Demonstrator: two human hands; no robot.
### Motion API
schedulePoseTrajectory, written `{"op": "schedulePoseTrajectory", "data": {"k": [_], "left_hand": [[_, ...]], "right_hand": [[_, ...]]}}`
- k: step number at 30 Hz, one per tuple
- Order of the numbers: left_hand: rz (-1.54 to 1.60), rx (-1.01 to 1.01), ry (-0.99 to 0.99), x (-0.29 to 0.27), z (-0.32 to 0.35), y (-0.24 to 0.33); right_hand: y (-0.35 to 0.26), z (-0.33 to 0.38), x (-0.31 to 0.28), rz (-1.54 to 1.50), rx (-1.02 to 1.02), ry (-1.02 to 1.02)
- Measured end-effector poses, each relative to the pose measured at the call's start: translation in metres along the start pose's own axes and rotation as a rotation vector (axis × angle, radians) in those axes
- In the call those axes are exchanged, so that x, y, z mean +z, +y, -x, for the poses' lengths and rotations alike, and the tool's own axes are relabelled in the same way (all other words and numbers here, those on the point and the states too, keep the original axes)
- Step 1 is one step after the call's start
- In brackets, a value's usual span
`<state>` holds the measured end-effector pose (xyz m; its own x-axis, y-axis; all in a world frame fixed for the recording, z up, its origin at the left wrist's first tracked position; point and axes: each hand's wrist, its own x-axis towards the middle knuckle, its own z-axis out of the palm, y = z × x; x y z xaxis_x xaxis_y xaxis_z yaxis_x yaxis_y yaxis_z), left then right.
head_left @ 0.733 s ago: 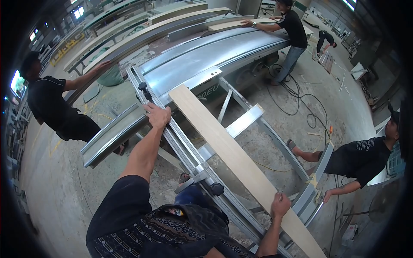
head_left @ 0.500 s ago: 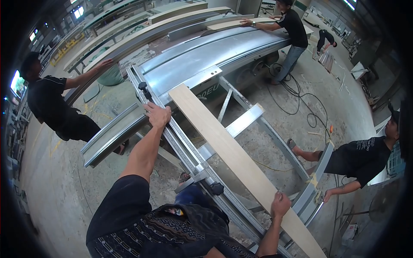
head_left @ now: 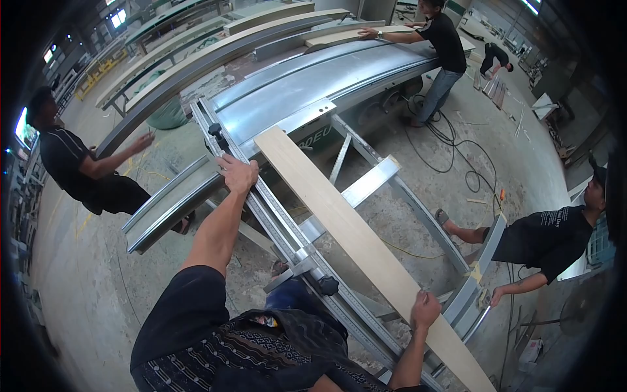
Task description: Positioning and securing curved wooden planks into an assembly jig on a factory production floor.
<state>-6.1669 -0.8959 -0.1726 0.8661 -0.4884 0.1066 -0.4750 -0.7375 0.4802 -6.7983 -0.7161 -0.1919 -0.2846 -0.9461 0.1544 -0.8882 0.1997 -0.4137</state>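
A long pale wooden board (head_left: 349, 225) lies slantwise across the metal frame, from the edge of the silver machine table (head_left: 287, 85) toward my lower right. My right hand (head_left: 426, 310) is closed over the board's near part. My left hand (head_left: 238, 174) curls round the aluminium fence rail (head_left: 273, 212), which bears a scale and runs beside the board, apart from it. A black knob (head_left: 218, 134) stands on the rail just beyond my left hand. Another black knob (head_left: 328, 285) sits nearer to me.
Co-workers stand at left (head_left: 85, 163), far right (head_left: 444, 52) and right (head_left: 555, 238); the right one holds a metal bar by the frame. One more person (head_left: 494, 59) bends down far off. Black cables (head_left: 450, 140) coil on the floor. Long boards (head_left: 215, 52) lie behind the table.
The left co-worker's hand has come off the long boards and drawn down toward the body. The far co-worker's board has slid slightly left. My hands and the board stay put.
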Motion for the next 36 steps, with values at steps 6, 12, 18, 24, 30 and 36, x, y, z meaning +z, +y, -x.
{"op": "schedulePoseTrajectory", "data": {"k": [6,12,18,24,30,36], "left_hand": [[-0.007,-0.006,0.001,-0.0036,0.0013,0.0002],[-0.017,-0.006,0.015,-0.0018,0.001,0.0003],[-0.018,0.002,0.017,-0.0008,0.0005,-0.0007],[0.002,0.009,0.024,0.0018,-0.0017,-0.0053],[-0.009,-0.004,0.032,-0.0003,0.0013,0.0015],[-0.002,-0.001,0.037,-0.0013,0.0017,0.0015]], "right_hand": [[-0.0069,0.0002,-0.0023,-0.017,0.016,0.002],[-0.005,-0.0005,-0.0015,-0.004,0.01,0.016],[-0.0027,0.0001,0.0017,0.005,-0.026,0.057],[-0.0045,-0.0001,0.0,-0.022,-0.006,0.019],[-0.0043,0.0008,-0.0005,-0.001,0.003,0.015],[-0.0071,-0.0008,-0.0004,-0.005,0.013,0.02]]}}
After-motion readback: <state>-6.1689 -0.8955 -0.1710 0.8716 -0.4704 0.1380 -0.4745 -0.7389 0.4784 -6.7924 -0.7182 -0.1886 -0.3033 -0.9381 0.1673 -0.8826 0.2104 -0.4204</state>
